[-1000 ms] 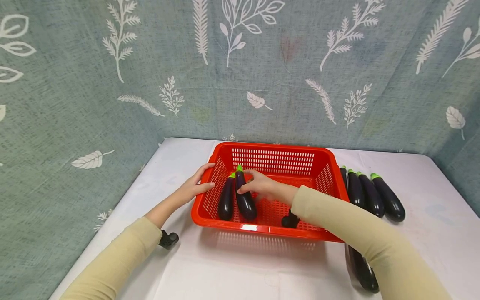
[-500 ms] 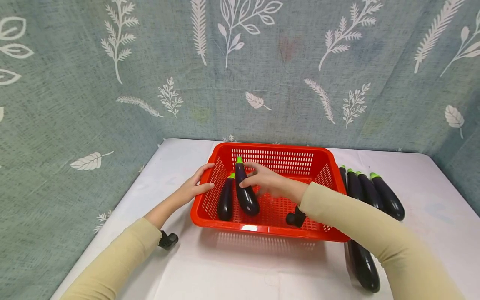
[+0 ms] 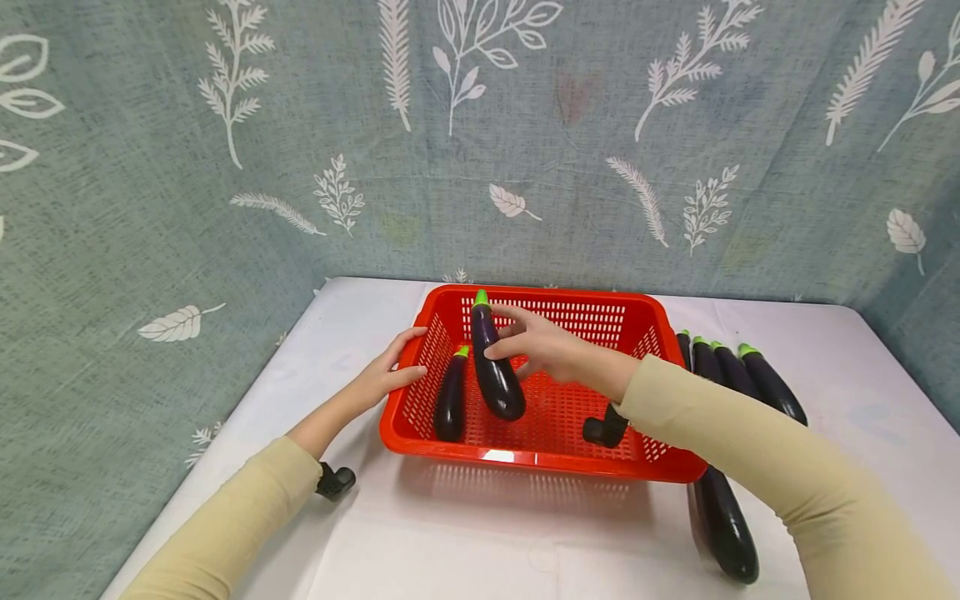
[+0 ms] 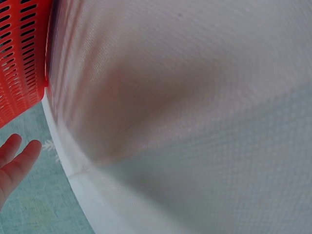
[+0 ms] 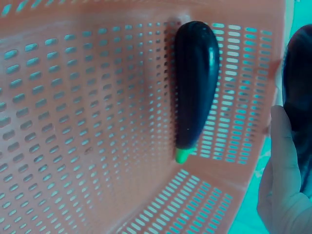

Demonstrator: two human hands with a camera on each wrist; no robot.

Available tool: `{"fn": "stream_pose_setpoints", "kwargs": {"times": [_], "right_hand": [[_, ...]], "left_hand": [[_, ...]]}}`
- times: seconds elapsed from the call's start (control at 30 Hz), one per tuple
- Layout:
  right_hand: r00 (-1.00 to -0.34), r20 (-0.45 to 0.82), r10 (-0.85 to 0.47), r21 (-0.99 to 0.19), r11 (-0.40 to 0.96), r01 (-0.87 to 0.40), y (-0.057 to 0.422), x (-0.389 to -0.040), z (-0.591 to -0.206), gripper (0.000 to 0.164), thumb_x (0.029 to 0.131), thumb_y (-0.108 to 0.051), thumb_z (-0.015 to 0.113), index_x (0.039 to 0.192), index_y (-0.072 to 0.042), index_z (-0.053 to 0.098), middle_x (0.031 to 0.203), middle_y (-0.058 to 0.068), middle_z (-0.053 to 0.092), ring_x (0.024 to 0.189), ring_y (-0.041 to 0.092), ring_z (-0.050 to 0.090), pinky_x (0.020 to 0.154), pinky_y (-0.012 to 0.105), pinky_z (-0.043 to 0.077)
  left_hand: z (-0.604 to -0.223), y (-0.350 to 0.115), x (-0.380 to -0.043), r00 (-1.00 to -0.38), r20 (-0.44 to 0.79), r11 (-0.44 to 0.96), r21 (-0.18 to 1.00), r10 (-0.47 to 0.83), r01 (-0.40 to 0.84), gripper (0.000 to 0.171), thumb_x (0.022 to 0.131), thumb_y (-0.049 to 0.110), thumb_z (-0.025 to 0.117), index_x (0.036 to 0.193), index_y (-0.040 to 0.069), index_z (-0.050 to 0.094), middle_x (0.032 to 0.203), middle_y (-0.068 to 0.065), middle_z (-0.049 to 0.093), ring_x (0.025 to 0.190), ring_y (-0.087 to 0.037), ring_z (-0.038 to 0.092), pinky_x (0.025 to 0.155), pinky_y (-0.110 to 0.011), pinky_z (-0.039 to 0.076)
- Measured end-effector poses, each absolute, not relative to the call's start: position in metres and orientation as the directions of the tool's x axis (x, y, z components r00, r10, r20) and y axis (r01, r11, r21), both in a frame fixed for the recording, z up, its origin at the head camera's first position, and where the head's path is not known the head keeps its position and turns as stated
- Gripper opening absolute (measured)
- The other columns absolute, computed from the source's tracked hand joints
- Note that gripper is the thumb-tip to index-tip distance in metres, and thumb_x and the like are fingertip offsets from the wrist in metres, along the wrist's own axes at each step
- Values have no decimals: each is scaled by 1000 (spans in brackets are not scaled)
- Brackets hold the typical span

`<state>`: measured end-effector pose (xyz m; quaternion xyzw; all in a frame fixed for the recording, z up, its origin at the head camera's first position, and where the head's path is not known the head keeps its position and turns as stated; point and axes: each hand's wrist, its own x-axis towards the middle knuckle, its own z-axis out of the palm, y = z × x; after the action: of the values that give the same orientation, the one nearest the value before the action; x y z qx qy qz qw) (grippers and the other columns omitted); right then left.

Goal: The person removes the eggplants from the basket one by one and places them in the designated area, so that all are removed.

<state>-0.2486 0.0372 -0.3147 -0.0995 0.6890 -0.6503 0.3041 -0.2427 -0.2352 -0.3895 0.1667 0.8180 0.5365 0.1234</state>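
A red perforated plastic basket (image 3: pixel 465 450) stands on the white-covered table. My right hand (image 3: pixel 551 346) pinches a dark purple eggplant (image 3: pixel 498 379) with a green stem, thumb on its near side, raised over the basket's left half. A second eggplant (image 3: pixel 451 400) lies along the left inside of the basket; the right wrist view shows it too (image 5: pixel 196 83), with the held one at that view's right edge. My left hand (image 3: pixel 386 375) rests on the basket's left rim. Its fingers (image 4: pixel 22 163) look straight in the left wrist view.
Several eggplants (image 3: pixel 768 379) lie side by side right of the basket, partly hidden by the right sleeve (image 3: pixel 750 442). Another eggplant (image 3: pixel 723 525) lies nearer the front. A leaf-patterned grey-green cloth (image 3: pixel 420 183) hangs behind and to the left.
My right hand has lifted the eggplant up from beside the other one in the basket, moving slightly right. My left hand has stayed on the rim.
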Motion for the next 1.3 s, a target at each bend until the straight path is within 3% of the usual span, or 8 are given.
{"fn": "stream_pose_setpoints", "kwargs": {"times": [0.27, 0.63, 1.03, 1.3], "right_hand": [[-808, -279, -520, -958, 96, 269, 57, -244, -305, 75, 82, 1, 60, 144, -24, 25, 129, 19, 39, 106, 31, 52, 70, 46, 54], [-815, -240, -528, -968, 71, 239, 92, -233, -295, 76, 84, -1, 56, 146, -21, 19, 128, 19, 38, 106, 28, 49, 76, 46, 52], [-828, -173, -534, -981, 19, 192, 137, -220, -287, 71, 86, -5, 54, 146, -18, 18, 114, 9, 48, 90, 16, 58, 74, 41, 54], [-840, -151, -520, -987, 30, 159, 164, -211, -286, 72, 88, -7, 53, 147, -15, 13, 120, 8, 45, 98, 16, 56, 79, 40, 53]], "left_hand": [[-389, -235, -243, -911, -23, 370, 918, 411, 144, 60, 91, 22, 51, 142, 18, 21, 133, -22, 34, 107, -35, 50, 80, -40, 53], [-391, -237, -244, -915, -15, 379, 913, 404, 152, 60, 91, 21, 51, 142, 16, 20, 133, -23, 34, 105, -33, 51, 79, -39, 53], [-390, -236, -244, -914, -14, 378, 913, 405, 154, 60, 90, 21, 51, 142, 16, 20, 134, -22, 34, 106, -34, 51, 80, -39, 53], [-392, -237, -245, -911, -10, 373, 914, 411, 159, 62, 90, 23, 51, 143, 15, 20, 133, -23, 34, 106, -34, 50, 81, -39, 52]]}}
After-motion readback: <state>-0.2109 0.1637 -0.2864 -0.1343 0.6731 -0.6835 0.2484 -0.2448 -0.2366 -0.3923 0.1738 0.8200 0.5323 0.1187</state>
